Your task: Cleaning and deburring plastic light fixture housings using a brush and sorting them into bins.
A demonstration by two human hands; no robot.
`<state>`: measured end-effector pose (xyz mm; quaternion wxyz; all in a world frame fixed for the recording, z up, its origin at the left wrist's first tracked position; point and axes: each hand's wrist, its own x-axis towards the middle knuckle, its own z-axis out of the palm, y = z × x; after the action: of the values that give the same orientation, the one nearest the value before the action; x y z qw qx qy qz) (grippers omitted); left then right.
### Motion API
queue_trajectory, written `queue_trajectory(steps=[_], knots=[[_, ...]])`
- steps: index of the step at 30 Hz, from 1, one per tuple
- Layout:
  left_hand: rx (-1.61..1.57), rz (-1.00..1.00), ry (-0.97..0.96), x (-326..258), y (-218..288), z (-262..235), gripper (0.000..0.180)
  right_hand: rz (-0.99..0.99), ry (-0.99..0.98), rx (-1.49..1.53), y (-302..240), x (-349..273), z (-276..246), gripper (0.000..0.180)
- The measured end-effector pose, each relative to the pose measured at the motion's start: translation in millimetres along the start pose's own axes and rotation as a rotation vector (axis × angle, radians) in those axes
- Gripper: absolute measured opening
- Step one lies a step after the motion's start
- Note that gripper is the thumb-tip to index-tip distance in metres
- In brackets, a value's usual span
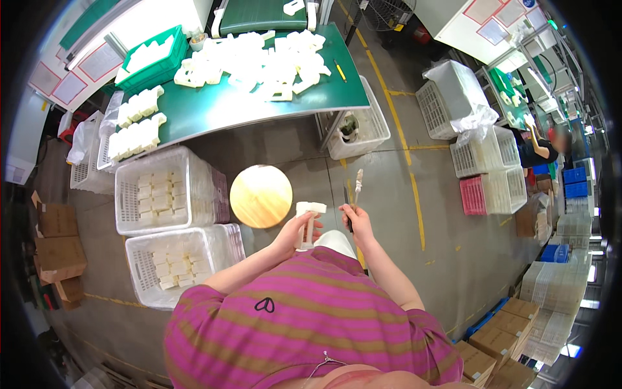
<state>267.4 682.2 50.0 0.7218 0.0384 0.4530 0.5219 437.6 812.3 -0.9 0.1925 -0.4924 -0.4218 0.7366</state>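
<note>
Just above the lap, a white moulded part (pixel 308 223) is held upright in the left hand (pixel 295 235), the fingers closed around its lower half so that its upper edge stands free and turned toward the other hand. A slim knife-like tool (pixel 356 188) is gripped in the right hand (pixel 357 222), the fist shut on the dark handle and the pale blade pointed up and away from the body, just beside the part but not touching it; held so, the blade is kept clear of the fingers on the part. A round wooden stool top (pixel 261 196) is seen just beyond the hands, near enough to serve as a rest.

To the person's left, two white mesh crates (pixel 173 223) are set side by side on the floor, each partly filled with similar white parts laid in rows, within easy reach of the left arm. Farther off, a green table (pixel 220 107) is loaded with a loose heap of white parts (pixel 259 61), tidy rows of them at its left end, and a green bin (pixel 152 58) at its far corner. More white and pink crates (pixel 486 175) are stacked well apart on the right, with cardboard boxes (pixel 499 343) at the lower right.
</note>
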Motion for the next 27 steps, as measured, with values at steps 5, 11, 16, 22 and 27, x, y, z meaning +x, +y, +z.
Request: queue_trajectory(steps=[5, 11, 16, 22, 27], knots=[[-0.11, 0.163, 0.168, 56, 52, -16, 0.043, -0.092, -0.045, -0.098, -59, 125, 1, 0.021], [-0.207, 0.262, 0.276, 137, 116, -5, 0.045, -0.299, 0.11, -0.444, -121, 294, 3, 0.026], [-0.195, 0.318, 0.367, 160, 155, -5, 0.049, -0.338, 0.059, -0.471, -153, 357, 31, 0.035], [-0.119, 0.25, 0.494, 175, 197, -19, 0.051, -0.266, 0.054, -0.332, -158, 379, 28, 0.026], [0.01, 0.283, 0.35, 196, 256, -42, 0.053, -0.483, 0.14, -0.518, -173, 381, 36, 0.035]])
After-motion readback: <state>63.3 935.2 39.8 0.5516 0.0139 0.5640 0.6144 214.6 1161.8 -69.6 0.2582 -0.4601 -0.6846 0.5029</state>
